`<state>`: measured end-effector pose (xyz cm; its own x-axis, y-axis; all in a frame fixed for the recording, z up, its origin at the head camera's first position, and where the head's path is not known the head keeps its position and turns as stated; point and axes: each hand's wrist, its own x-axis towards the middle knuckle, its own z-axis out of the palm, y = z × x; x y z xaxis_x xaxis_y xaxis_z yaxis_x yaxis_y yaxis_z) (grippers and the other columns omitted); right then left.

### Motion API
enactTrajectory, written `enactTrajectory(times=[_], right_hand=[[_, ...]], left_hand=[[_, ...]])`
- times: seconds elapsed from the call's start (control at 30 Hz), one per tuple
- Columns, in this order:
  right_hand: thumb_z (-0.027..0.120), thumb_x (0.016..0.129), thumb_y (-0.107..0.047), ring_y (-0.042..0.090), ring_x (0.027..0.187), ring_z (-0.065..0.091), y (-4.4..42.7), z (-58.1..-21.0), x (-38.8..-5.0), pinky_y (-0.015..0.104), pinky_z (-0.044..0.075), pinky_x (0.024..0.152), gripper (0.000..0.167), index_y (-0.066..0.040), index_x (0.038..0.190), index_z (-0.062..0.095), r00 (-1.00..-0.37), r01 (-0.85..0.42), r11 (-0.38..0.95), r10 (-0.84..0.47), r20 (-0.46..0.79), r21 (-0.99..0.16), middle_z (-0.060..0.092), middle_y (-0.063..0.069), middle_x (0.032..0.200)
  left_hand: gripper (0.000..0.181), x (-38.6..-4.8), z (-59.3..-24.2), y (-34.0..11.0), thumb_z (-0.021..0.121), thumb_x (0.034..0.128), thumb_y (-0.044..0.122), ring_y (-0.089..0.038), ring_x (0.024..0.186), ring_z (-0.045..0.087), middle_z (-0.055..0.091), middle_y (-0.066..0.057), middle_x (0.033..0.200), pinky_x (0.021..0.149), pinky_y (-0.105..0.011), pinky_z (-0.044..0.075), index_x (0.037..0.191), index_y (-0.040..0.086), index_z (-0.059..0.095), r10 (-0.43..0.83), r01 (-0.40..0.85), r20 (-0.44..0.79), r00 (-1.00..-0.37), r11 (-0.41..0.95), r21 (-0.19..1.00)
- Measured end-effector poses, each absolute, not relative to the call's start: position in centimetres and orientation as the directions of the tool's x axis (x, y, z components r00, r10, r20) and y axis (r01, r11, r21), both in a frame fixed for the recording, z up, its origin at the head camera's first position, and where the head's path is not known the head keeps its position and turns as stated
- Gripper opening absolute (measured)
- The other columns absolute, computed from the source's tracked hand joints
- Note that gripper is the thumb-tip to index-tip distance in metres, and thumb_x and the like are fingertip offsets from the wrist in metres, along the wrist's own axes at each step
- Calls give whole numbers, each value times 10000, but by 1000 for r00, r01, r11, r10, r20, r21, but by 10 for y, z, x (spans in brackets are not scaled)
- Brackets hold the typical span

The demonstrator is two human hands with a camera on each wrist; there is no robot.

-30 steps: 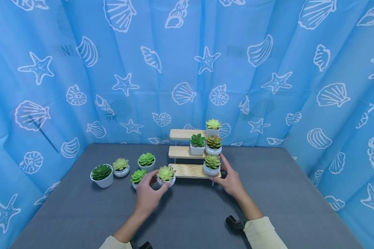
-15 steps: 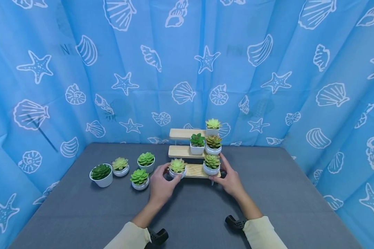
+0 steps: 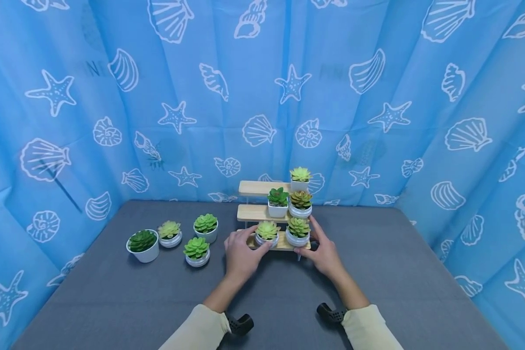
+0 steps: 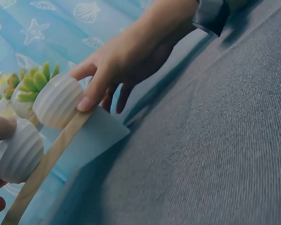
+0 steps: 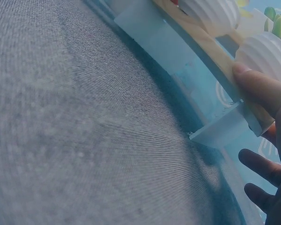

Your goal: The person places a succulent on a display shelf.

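My left hand [image 3: 243, 253] pinches a white ribbed pot with a pale green succulent [image 3: 268, 230] at the lowest step of a three-tier wooden display stand [image 3: 252, 212]. In the left wrist view, that pot [image 4: 21, 151] sits at the board, a thumb on its side. My right hand [image 3: 326, 253] has thumb and index finger round another ribbed pot with a green succulent [image 3: 297, 232], at the step's right end. Its thumb [image 5: 253, 84] lies at the pot's base by the board edge; its other fingers [image 5: 260, 166] spread loosely below.
Higher on the stand are a dark green succulent [image 3: 277, 201], a brownish one [image 3: 300, 203] and a light green one [image 3: 300, 178]. Several potted succulents, including a dark green one [image 3: 143, 245], stand on the grey cloth [image 3: 284, 301] at left. A blue seashell curtain [image 3: 227, 112] hangs behind.
My left hand has carried its potted succulent rightward from beside the loose pots to the lowest step, next to the other pot. The right hand has stayed in place.
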<state>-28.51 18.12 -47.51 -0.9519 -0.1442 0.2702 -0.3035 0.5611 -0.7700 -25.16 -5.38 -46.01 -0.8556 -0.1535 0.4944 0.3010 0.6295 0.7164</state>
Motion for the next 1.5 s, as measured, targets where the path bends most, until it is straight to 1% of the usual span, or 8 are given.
enactTrajectory(times=[0.1,0.37,0.6,0.73,0.93,1.1,1.3,1.5], right_hand=[[837,775,-310,327,1181,558,180,-475,-284,615,320,1006,1036,-321,1564,165,-950,-310,558,-148,275,-770,620,142,1275],[836,777,-296,326,1170,563,176,-475,-284,608,332,998,1031,-316,1564,171,-945,-325,554,-161,284,-766,618,152,1274],[836,777,-296,318,1166,563,175,-478,-284,612,325,999,1031,-345,1560,166,-950,-311,549,-155,272,-775,620,146,1274],[838,774,-301,315,1156,565,175,-479,-284,615,322,999,1030,-350,1558,171,-950,-312,545,-154,273,-778,622,138,1272],[841,772,-287,327,1176,559,178,-479,-283,617,316,1008,1031,-335,1559,177,-947,-320,532,-160,278,-784,618,150,1275],[838,776,-292,321,1147,573,182,-477,-286,622,326,993,1026,-342,1558,177,-941,-337,536,-162,298,-774,633,145,1251],[839,773,-307,320,1130,582,183,-476,-286,626,327,991,1030,-334,1560,175,-941,-337,536,-164,296,-774,631,142,1258],[838,773,-313,320,1149,573,183,-477,-285,626,310,1005,1035,-328,1562,170,-947,-320,542,-154,282,-777,627,147,1262]], left_hand=[[560,-252,-461,-50,822,761,396,-291,1094,502,679,-74,1114,1012,-544,239,1228,121,685,-149,303,496,-855,634,712],[566,-258,-462,-50,821,766,412,-269,1110,497,674,-58,1167,1042,-542,197,1243,145,673,-130,300,491,-861,650,698],[589,-260,-464,-50,814,767,435,-287,1136,492,666,-64,1192,1054,-542,189,1253,139,664,-126,285,472,-873,654,701],[572,-257,-468,-52,828,758,414,-293,1140,493,662,-62,1192,1051,-533,216,1229,129,674,-137,288,481,-866,650,704],[573,-250,-471,-60,841,755,359,-295,1146,508,638,-60,1218,1008,-521,301,1247,135,653,-126,359,549,-826,634,685],[551,-246,-463,-74,841,770,304,-299,1121,521,621,-76,1230,966,-518,346,1250,119,644,-121,421,616,-778,628,655],[514,-241,-449,-101,844,774,228,-328,1155,509,613,-115,1228,973,-540,349,1228,80,651,-134,441,669,-731,655,613],[537,-242,-449,-130,860,754,209,-360,1164,483,596,-151,1253,973,-565,315,1228,67,652,-117,429,708,-696,724,541]])
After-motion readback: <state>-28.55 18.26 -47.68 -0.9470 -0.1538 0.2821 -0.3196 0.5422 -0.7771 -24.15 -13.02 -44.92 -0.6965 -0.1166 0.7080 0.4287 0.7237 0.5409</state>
